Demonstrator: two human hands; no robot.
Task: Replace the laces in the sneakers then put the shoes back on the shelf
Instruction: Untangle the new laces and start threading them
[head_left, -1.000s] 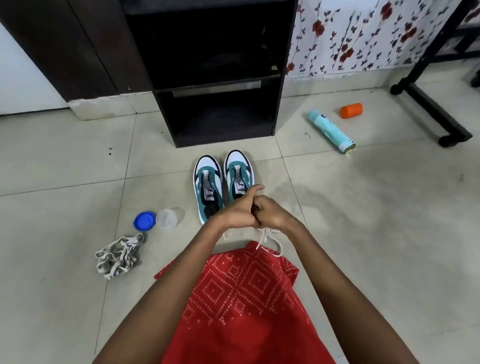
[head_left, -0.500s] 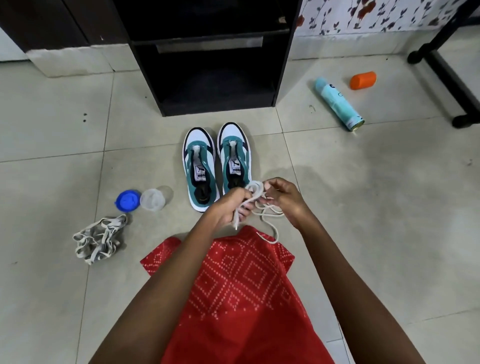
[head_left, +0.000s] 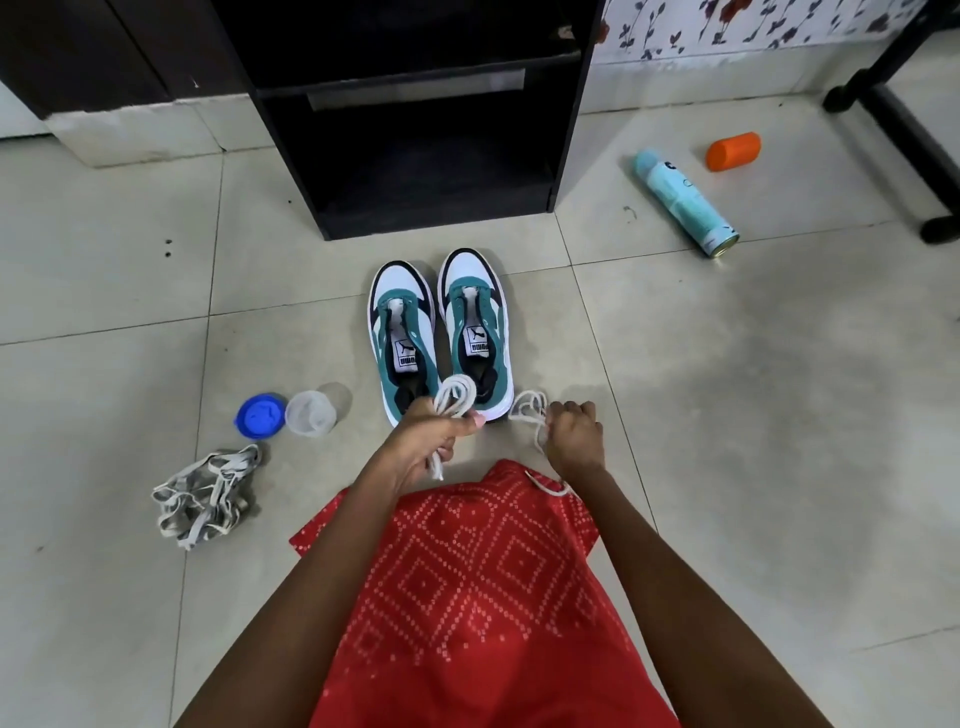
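Note:
Two teal, white and black sneakers stand side by side on the tiled floor, toes toward the shelf, with no laces in them: the left sneaker (head_left: 401, 332) and the right sneaker (head_left: 475, 325). Just in front of their heels my left hand (head_left: 423, 447) grips a looped bundle of clean white lace (head_left: 457, 399). My right hand (head_left: 574, 436) grips a second bundle of white lace (head_left: 531, 415), its tail hanging over my red garment. The two hands are apart. A pile of dirty grey laces (head_left: 208, 491) lies on the floor to the left.
The black shoe shelf (head_left: 415, 171) stands open just beyond the sneakers. A blue lid (head_left: 260, 415) and a clear cup (head_left: 310, 413) sit left of the shoes. A light blue spray can (head_left: 685, 202) and an orange cap (head_left: 732, 150) lie at right, near a black stand's foot (head_left: 909, 140).
My hands were clasped together over the laces; they have pulled apart, each now holding its own bundle. The camera has tilted down and closer to the floor.

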